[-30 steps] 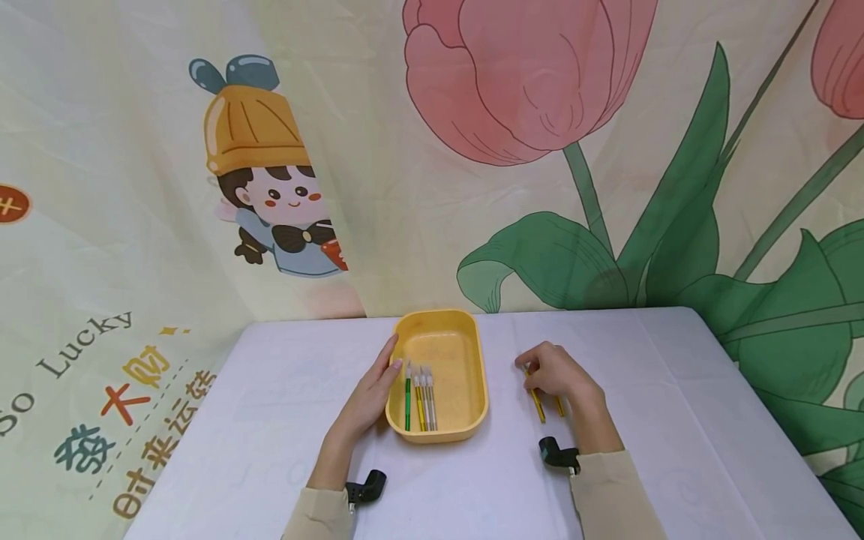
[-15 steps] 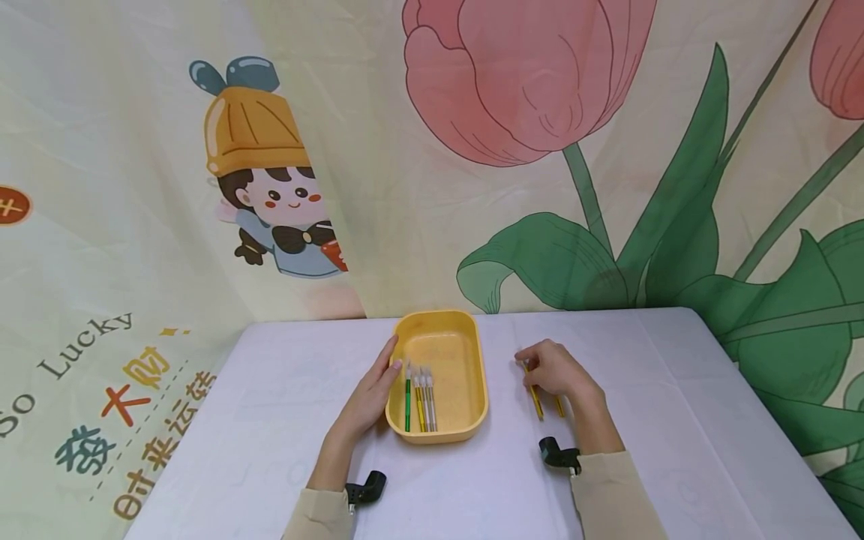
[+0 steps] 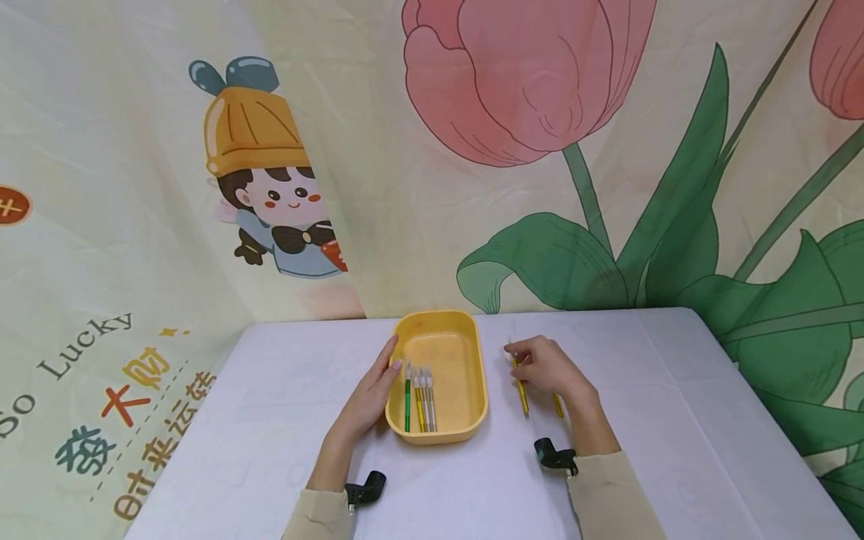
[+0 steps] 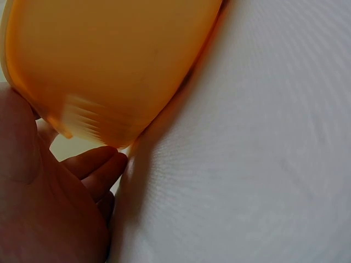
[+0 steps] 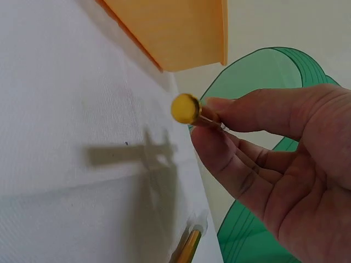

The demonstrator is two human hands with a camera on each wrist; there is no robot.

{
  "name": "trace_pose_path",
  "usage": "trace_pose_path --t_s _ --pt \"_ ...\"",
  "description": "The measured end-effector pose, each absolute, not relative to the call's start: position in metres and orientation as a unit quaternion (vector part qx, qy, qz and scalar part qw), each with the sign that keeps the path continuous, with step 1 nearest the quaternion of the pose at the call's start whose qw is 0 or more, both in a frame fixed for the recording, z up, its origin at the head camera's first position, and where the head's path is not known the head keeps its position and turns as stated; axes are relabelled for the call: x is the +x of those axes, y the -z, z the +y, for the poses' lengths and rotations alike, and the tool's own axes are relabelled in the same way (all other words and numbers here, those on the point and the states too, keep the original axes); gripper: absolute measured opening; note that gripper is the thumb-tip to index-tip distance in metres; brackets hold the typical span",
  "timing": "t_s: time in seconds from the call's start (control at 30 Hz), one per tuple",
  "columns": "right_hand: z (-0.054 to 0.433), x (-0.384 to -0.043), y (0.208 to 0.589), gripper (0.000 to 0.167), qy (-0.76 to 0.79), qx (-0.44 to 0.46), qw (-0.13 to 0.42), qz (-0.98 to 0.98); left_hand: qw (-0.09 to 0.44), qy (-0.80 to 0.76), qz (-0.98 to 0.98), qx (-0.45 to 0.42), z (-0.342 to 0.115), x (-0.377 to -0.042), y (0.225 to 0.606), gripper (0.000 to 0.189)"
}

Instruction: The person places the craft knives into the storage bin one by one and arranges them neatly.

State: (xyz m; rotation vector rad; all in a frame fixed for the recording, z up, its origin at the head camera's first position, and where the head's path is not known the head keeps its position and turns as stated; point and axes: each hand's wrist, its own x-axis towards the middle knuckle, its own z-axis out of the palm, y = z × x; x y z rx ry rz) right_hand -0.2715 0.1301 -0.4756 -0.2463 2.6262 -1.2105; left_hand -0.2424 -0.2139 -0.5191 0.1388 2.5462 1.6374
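R grip [image 3: 550,369] moved L w/ yellow pen-like tool [image 3: 522,394], slightly closer to tray [image 3: 466,379] vs 0.5 s ago; L grip [image 3: 367,396] approx. unchanged, holding tray's L side. R thumb + fingers pinched the tool just above worktop [image 3: 459,491], R of tray. Tool looked slim, w/ round yellow end. 2nd yellow tool [image 3: 559,406] lay nearby on worktop.

place: makeshift tabletop filming corner | kind of building: cannot tell | surface: white-covered table [image 3: 675,420] | behind: creased fabric backdrop [image 3: 378,150] just beyond the table's far edge, printed with big tulips [image 3: 526,75], a cartoon figure [image 3: 283,187], "So Lucky" lettering [image 3: 84,345] | gear: black camera [image 3: 367,489] worn at each wrist
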Motion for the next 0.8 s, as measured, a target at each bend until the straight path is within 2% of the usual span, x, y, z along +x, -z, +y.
trace_pose_path --t_s 0.8 --pt "0.119 -0.269 0.467 0.048 0.439 -0.127 0.055 0.888 0.049 -0.538 0.840 0.053 -0.215 -0.245 0.523 0.058"
